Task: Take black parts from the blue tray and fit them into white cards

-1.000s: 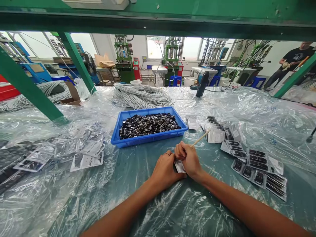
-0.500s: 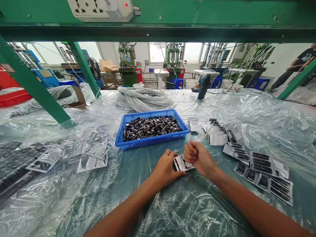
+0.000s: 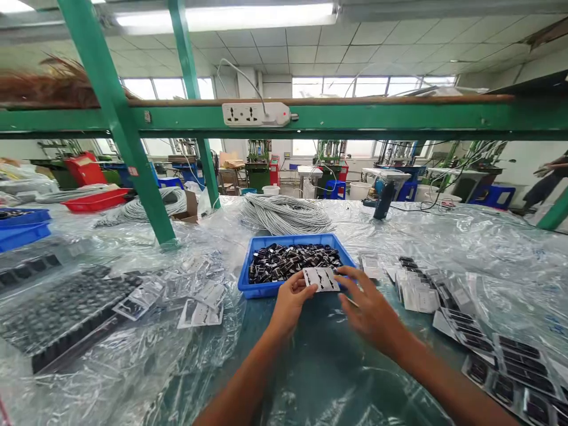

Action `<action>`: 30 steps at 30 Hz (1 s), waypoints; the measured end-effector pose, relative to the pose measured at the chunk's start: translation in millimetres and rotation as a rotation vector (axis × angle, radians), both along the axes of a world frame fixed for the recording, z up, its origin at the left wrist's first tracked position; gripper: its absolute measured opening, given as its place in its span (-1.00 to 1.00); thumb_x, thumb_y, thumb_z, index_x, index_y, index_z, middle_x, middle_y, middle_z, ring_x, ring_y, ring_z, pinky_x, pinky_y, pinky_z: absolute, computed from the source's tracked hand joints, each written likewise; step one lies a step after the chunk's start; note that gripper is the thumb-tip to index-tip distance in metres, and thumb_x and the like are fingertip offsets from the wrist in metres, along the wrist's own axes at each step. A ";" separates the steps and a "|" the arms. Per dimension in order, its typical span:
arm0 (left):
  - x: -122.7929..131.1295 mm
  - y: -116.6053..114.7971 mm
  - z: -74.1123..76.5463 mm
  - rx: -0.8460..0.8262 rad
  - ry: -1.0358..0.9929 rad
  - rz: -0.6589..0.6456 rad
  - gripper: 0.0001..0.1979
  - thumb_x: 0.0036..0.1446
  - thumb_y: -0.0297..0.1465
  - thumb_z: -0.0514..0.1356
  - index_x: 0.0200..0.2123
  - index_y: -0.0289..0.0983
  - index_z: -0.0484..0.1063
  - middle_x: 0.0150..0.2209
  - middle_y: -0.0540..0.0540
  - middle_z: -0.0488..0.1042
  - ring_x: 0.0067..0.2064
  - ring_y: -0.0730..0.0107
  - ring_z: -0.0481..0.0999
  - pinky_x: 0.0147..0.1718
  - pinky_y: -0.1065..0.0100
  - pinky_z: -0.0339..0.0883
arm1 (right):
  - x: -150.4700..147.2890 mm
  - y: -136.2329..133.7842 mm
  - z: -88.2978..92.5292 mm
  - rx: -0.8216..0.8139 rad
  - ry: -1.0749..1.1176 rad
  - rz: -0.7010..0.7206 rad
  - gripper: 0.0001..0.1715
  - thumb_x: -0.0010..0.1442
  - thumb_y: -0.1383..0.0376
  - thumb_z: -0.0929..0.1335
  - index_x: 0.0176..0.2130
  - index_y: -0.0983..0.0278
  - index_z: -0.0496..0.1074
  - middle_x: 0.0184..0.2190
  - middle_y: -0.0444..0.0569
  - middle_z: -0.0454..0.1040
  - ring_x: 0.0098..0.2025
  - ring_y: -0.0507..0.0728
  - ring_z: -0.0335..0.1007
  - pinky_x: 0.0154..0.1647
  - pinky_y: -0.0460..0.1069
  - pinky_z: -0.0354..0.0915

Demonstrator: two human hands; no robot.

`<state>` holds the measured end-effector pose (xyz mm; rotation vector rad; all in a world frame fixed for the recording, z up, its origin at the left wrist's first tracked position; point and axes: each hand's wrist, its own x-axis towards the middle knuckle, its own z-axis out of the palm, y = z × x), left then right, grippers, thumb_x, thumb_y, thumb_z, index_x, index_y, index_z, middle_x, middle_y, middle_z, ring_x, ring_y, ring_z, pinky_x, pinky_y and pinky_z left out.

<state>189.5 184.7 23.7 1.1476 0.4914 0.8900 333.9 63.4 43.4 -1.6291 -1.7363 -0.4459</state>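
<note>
My left hand (image 3: 290, 299) is closed on the left edge of a small white packet (image 3: 320, 278) with black parts inside, lifted just in front of the blue tray (image 3: 266, 290). The tray is full of small black-and-silver parts. My right hand (image 3: 370, 307) is beside the packet with its index fingertip at the packet's right edge. A thin pale wooden stick (image 3: 351, 302) pokes out under its thumb. The right hand is slightly blurred.
Filled packets (image 3: 417, 293) lie overlapping in a row running right and toward me. Loose packets (image 3: 199, 302) and a black parts tray (image 3: 66, 305) lie to the left. Beyond are a grey cable bundle (image 3: 286, 214), a green post (image 3: 133, 171), and another person's arm (image 3: 545, 177) far right.
Both hands have lifted the packet off the table and moved it forward to the blue tray's front edge. My view has tilted upward, showing the beam, power strip and ceiling.
</note>
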 end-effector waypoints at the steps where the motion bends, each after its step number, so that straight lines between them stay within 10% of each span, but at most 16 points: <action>1: -0.9 1.8 0.2 -0.031 -0.035 0.018 -0.46 -0.18 -0.26 0.47 -0.08 -0.29 0.55 -0.25 -0.14 0.59 -0.23 0.32 0.52 -0.23 0.38 0.32 | -12.0 10.8 5.0 -0.020 -0.035 0.054 -0.62 0.30 0.33 0.23 0.09 0.27 0.36 0.12 0.19 0.35 0.18 0.29 0.31 0.16 0.22 0.34; 13: -25.0 46.0 15.9 -0.366 -0.446 0.365 -0.71 -0.14 -0.49 0.43 -0.25 -0.27 0.60 -0.20 -0.09 0.60 -0.21 0.48 0.53 -0.18 0.51 0.36 | -71.8 122.6 12.7 -0.026 0.406 0.328 -0.74 0.22 0.31 0.33 -0.06 0.30 0.39 -0.03 0.17 0.48 0.05 0.24 0.44 0.01 0.18 0.45; 23: -28.1 48.8 9.6 -0.010 -0.118 0.491 -0.54 -0.16 -0.32 0.45 -0.13 -0.29 0.56 -0.43 0.02 0.49 -0.36 0.46 0.47 -0.29 0.41 0.34 | -62.5 123.4 23.3 -0.138 0.274 0.173 -0.86 0.14 0.38 0.30 -0.45 0.28 0.41 -0.44 0.01 0.54 -0.36 0.14 0.47 -0.29 -0.02 0.30; 30: -27.0 45.9 3.2 0.048 -0.004 0.669 -0.70 -0.03 -0.35 0.38 -0.16 -0.25 0.56 -0.20 -0.13 0.57 -0.11 0.20 0.53 -0.07 0.27 0.34 | -61.8 116.6 41.2 -0.304 0.200 0.014 -0.70 0.07 0.33 0.30 -0.65 0.23 0.25 -0.68 -0.08 0.38 -0.59 0.05 0.25 -0.51 -0.04 0.03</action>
